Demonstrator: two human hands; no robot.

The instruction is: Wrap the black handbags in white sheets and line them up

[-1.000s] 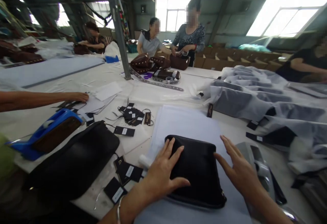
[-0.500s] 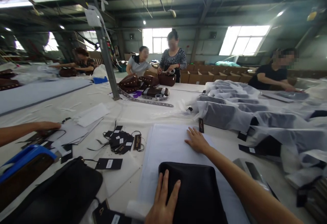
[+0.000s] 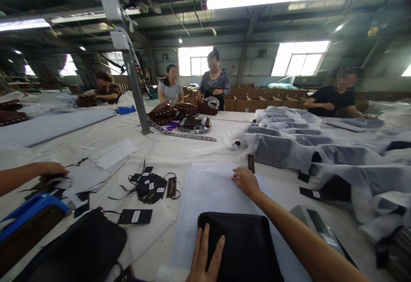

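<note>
My left hand [image 3: 207,258] lies on a black leather bag [image 3: 244,247], its fingers apart and stretched over the smooth surface. The bag rests on a stack of frosted white plastic bags [image 3: 212,183]. At the far part of that stack my right hand [image 3: 247,181] has its fingers curled together against the top plastic bag. Just beyond the right hand lies a black hang tag [image 3: 251,163]. A pile of black hang tags [image 3: 150,185] with cords is to the left of the stack.
A co-worker's hand [image 3: 53,170] reaches in from the left, above a blue tape dispenser [image 3: 35,213]. Another black bag [image 3: 77,243] lies front left. Wrapped bags [image 3: 282,145] fill the right side. A metal post [image 3: 138,89] rises from the table; co-workers stand behind.
My right hand's spread fingers have drawn together and curled on the plastic bag. My left hand stays on the black bag. The view has tilted up slightly.
</note>
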